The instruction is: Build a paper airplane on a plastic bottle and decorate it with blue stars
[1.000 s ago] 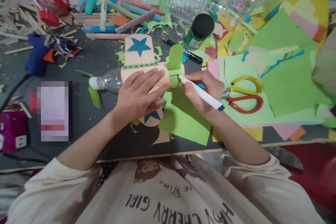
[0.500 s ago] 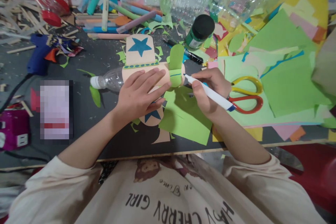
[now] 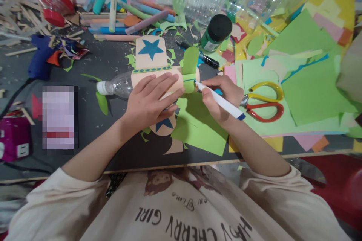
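Observation:
A plastic bottle (image 3: 120, 86) lies on its side, its white cap pointing left and its body wrapped in peach paper. Paper wings with blue stars (image 3: 152, 49) stick out on both sides. My left hand (image 3: 154, 96) lies flat over the wrapped body, fingers stretched out. At the bottle's right end is a green paper tail piece (image 3: 190, 62) with a blue line across it. My right hand (image 3: 223, 96) grips a white marker (image 3: 223, 101), its tip at the right end of that line. Green paper (image 3: 203, 128) lies partly under the bottle.
Scissors (image 3: 278, 111) with yellow and red handles lie right of my right hand. Behind stand a black-lidded jar (image 3: 217, 32), a black pen (image 3: 207, 60) and several markers (image 3: 147, 22). On the left are a blue glue gun (image 3: 41, 56) and a blurred-out rectangular object (image 3: 58, 116).
My right hand has shifted slightly left with the marker, bringing its tip from beside the green tail piece onto its blue line. My left hand stays in place on the bottle.

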`<action>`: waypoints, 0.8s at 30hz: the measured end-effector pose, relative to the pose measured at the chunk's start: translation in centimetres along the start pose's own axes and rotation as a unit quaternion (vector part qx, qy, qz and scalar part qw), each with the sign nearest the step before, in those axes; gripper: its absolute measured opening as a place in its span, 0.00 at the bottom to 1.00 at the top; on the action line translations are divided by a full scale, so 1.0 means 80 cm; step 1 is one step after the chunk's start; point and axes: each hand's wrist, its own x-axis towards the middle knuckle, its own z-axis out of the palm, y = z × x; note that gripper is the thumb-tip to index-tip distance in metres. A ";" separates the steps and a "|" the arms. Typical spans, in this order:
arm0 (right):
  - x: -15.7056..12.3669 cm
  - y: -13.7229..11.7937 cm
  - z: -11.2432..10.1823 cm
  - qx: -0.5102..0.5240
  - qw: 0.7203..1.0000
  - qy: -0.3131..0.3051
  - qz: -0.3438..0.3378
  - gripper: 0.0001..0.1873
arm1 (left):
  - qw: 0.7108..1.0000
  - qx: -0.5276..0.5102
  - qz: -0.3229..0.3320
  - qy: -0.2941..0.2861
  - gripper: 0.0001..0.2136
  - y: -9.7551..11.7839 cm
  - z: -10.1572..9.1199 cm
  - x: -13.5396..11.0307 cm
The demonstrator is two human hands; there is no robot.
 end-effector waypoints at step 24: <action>-0.001 -0.006 0.007 -0.021 0.993 -0.053 -0.101 0.06 | 0.996 -0.075 -0.031 -0.028 0.17 0.000 -0.001 0.000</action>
